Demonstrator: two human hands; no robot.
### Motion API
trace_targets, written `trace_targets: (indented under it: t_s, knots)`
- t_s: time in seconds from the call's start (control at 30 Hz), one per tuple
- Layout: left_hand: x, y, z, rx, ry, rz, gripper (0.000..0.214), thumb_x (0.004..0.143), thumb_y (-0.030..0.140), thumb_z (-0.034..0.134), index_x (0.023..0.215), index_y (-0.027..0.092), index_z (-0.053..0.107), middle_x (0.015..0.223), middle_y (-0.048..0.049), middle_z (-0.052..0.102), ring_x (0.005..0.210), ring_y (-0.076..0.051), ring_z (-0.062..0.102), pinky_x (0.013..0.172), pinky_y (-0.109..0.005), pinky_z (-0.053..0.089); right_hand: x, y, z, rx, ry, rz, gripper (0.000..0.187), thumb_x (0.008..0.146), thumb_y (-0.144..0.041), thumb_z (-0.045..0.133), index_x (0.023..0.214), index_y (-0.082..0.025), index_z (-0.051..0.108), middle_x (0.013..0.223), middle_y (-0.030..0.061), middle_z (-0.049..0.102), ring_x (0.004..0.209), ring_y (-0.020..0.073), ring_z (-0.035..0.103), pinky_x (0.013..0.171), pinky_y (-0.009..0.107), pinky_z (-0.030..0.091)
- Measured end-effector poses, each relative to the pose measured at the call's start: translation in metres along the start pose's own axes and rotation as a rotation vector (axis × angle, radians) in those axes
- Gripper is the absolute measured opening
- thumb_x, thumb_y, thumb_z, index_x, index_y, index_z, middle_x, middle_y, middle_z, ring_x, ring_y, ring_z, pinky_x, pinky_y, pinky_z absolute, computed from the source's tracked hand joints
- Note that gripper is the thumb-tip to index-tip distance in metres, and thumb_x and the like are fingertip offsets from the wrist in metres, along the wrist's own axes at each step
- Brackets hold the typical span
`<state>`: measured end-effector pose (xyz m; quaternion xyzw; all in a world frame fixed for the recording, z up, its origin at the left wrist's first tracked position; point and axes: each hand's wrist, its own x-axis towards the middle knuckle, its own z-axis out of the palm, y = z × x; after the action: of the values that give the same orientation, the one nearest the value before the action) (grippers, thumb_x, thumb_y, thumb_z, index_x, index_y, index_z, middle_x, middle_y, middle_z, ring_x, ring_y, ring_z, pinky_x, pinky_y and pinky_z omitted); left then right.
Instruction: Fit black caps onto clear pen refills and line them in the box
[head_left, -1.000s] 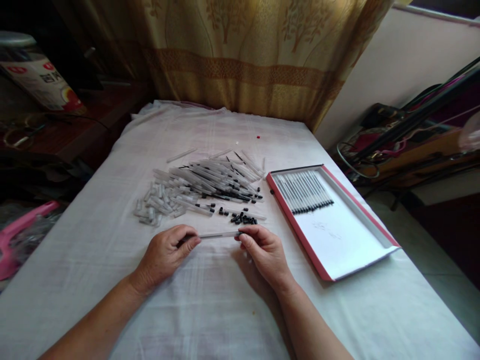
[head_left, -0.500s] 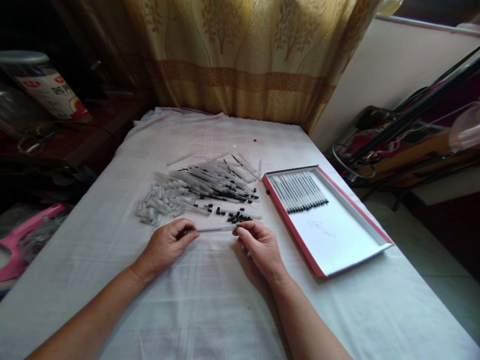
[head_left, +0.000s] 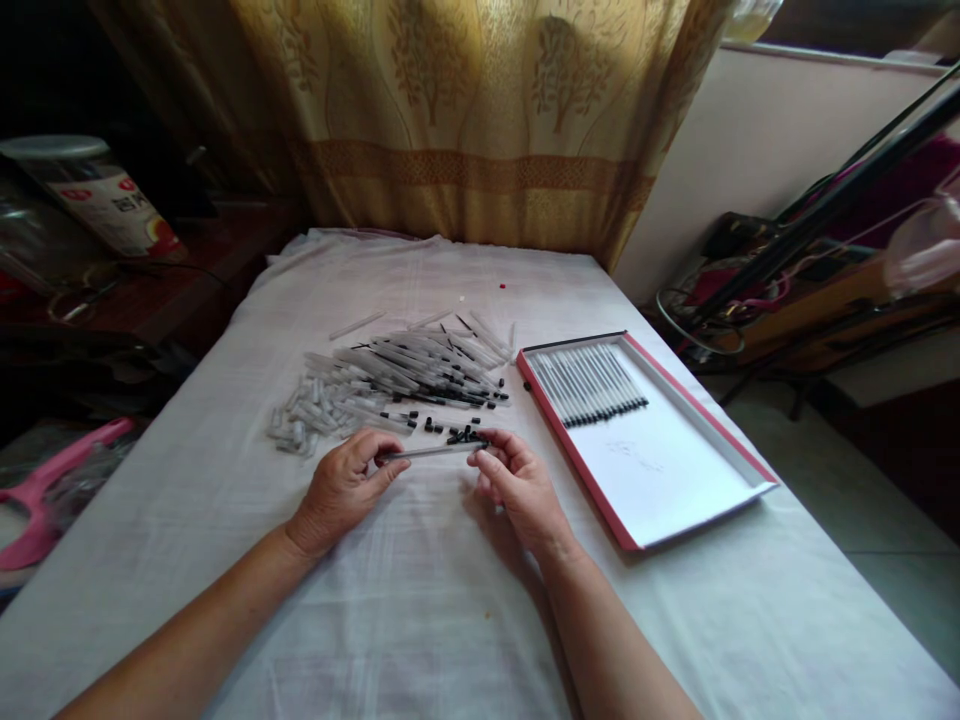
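Note:
A thin clear pen (head_left: 439, 451) is stretched level between my two hands, just above the cloth. My left hand (head_left: 346, 492) pinches its left end between thumb and fingers. At the other end, thumb and fingers of my right hand (head_left: 526, 498) close around the tip, where something dark shows; the fingers partly hide it. Just beyond lie small black plugs (head_left: 465, 436). Farther back is a heap of clear pen barrels (head_left: 397, 362), some with dark parts. Clear caps (head_left: 304, 415) are piled to the left of it.
A shallow red-edged box lid (head_left: 577, 470) on the right holds a row of pens (head_left: 596, 382) with black ends. A white cloth covers the table (head_left: 375, 640). Left of it are a pink handle (head_left: 52, 490) and a labelled jar (head_left: 109, 200). Behind hangs a gold curtain (head_left: 480, 130).
The pen's right end has tilted up slightly, and the right fingers have shifted a little around it. The whole view has moved slightly; both hands remain at the pen.

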<state>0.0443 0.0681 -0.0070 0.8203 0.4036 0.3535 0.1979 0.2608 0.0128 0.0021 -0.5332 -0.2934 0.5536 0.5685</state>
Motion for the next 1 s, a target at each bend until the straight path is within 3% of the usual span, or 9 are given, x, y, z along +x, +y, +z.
trace_targets:
  t_s: [0.13,0.23,0.3,0.43,0.6,0.8,1.0]
  knots:
    - [0.008,-0.004,-0.005,0.047,-0.13,0.03,0.02,0.09,0.039,0.058,0.097,0.021,0.064,0.085,-0.0015,0.067,0.07,-0.014,0.062,0.067,-0.025,0.051,0.001,-0.001,-0.002,-0.069,-0.013,-0.008,0.029,0.065,-0.04,0.077,0.078,-0.017,0.065,0.061,-0.0028,0.062,0.047,0.0071,0.046,0.044,0.019,0.034]
    - [0.019,-0.015,-0.012,0.154,-0.13,0.049,0.025,0.091,0.04,0.056,0.104,0.02,0.064,0.094,-0.0049,0.068,0.082,-0.019,0.064,0.076,-0.03,0.052,0.003,0.0,-0.006,-0.07,0.052,-0.032,0.026,0.067,-0.04,0.074,0.073,-0.017,0.061,0.062,-0.0022,0.061,0.046,0.0065,0.045,0.042,0.018,0.031]
    - [0.027,-0.023,-0.016,0.288,-0.082,0.066,0.026,0.092,0.039,0.053,0.105,0.021,0.066,0.099,-0.0069,0.069,0.093,-0.023,0.063,0.083,-0.035,0.05,0.005,0.0,-0.008,-0.047,0.094,-0.034,0.027,0.067,-0.041,0.074,0.073,-0.018,0.061,0.063,-0.0017,0.062,0.046,0.0068,0.046,0.04,0.018,0.032]
    - [0.042,-0.032,-0.016,0.514,-0.149,0.114,0.025,0.091,0.036,0.056,0.104,0.023,0.071,0.105,-0.0088,0.068,0.096,-0.027,0.061,0.084,-0.04,0.048,0.006,0.002,-0.008,-0.008,0.132,-0.016,0.033,0.065,-0.044,0.074,0.083,-0.017,0.068,0.064,-0.0012,0.062,0.045,0.0081,0.048,0.037,0.018,0.032]
    - [0.047,-0.031,-0.009,0.588,-0.209,0.14,0.02,0.087,0.037,0.062,0.098,0.023,0.072,0.108,-0.0098,0.068,0.1,-0.03,0.058,0.084,-0.043,0.045,0.006,0.002,-0.006,0.034,0.152,-0.009,0.035,0.063,-0.043,0.075,0.086,-0.017,0.07,0.061,-0.0017,0.06,0.044,0.0073,0.045,0.035,0.018,0.032]
    - [0.039,-0.034,-0.007,0.502,-0.125,0.141,0.017,0.09,0.037,0.059,0.095,0.024,0.068,0.101,-0.0065,0.073,0.1,-0.026,0.061,0.088,-0.042,0.042,0.006,0.001,-0.005,0.036,0.169,-0.04,0.032,0.064,-0.042,0.073,0.084,-0.017,0.07,0.057,-0.0029,0.056,0.042,0.007,0.04,0.035,0.018,0.029]
    - [0.019,-0.033,-0.013,0.368,0.028,0.105,0.026,0.093,0.044,0.054,0.097,0.025,0.071,0.092,-0.005,0.075,0.093,-0.023,0.065,0.086,-0.039,0.044,0.004,0.003,-0.008,-0.072,0.145,-0.13,0.029,0.068,-0.043,0.072,0.082,-0.017,0.071,0.061,-0.0008,0.057,0.05,0.0096,0.046,0.041,0.02,0.031]
